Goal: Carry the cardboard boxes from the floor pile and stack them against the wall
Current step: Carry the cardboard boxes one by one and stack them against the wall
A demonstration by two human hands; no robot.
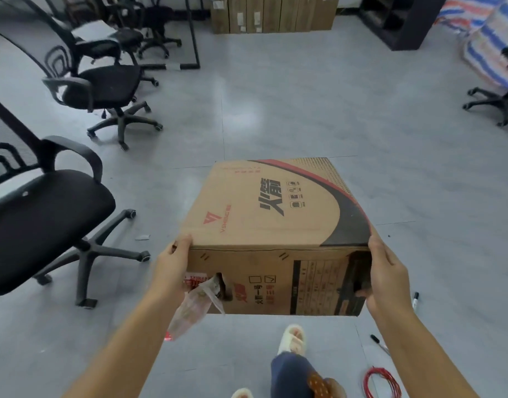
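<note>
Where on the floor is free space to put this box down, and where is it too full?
Bare floor lies ahead of the carried box, between the office chairs on the left and the chair base on the right, up to the stacked boxes. Crowded: the left side with chairs; near right, markers and red wire.

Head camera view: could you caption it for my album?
Both hands, left and right, carry a printed cardboard box across a grey floor past office chairs.

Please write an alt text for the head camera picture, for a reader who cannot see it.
Two bare hands, left hand and right hand, hold a printed cardboard box by its near corners above a grey floor. Black office chairs stand to the left, and tall cartons line the far wall.
</note>
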